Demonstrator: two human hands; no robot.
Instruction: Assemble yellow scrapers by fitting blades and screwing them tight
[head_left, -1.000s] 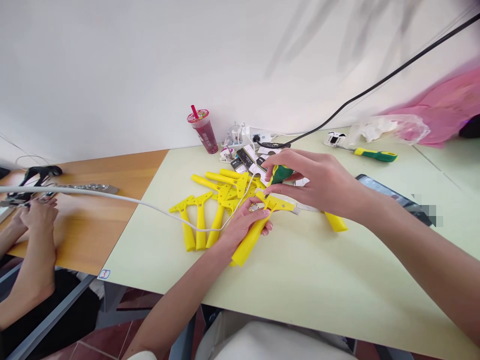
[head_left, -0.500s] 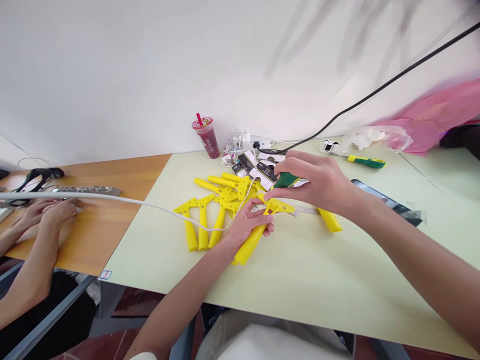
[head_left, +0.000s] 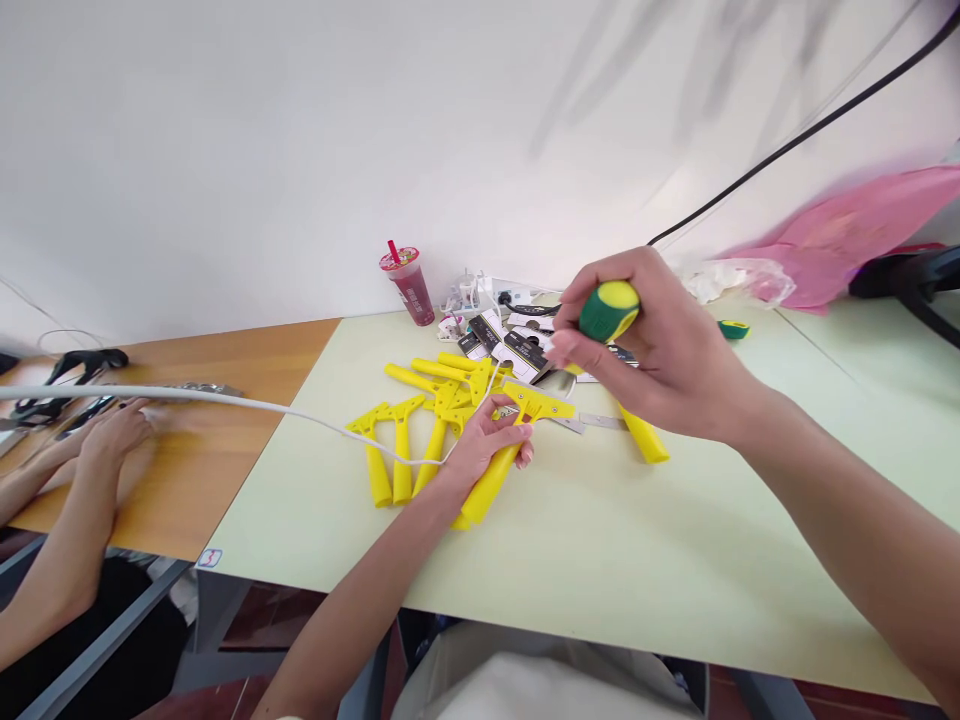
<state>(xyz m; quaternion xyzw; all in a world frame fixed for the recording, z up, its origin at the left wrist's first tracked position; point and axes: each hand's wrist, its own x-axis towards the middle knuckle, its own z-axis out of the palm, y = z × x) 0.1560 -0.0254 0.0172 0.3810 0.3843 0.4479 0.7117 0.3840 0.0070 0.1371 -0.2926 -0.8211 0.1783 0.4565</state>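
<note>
My left hand (head_left: 487,445) is closed round a yellow scraper (head_left: 491,485), whose wide head with screws faces up and away from me. Above and to the right, my right hand (head_left: 652,350) grips a green and yellow screwdriver (head_left: 609,310); its tip is hidden, and it stands apart from the scraper. Several other yellow scrapers (head_left: 403,450) lie in a pile to the left of and behind my left hand. Another yellow handle (head_left: 643,435) lies on the table below my right hand, near a flat metal blade (head_left: 602,422).
Black and white cards (head_left: 525,352), a power strip (head_left: 517,297) and a red drink cup (head_left: 410,287) are by the wall. A white cable (head_left: 322,415) crosses in front of the pile. Another person's hands (head_left: 116,430) are at the wooden table (head_left: 247,400) on the left.
My right hand has lifted the screwdriver up and away from the scraper and tilted its handle end toward me. The scraper in my left hand has shifted slightly left.
</note>
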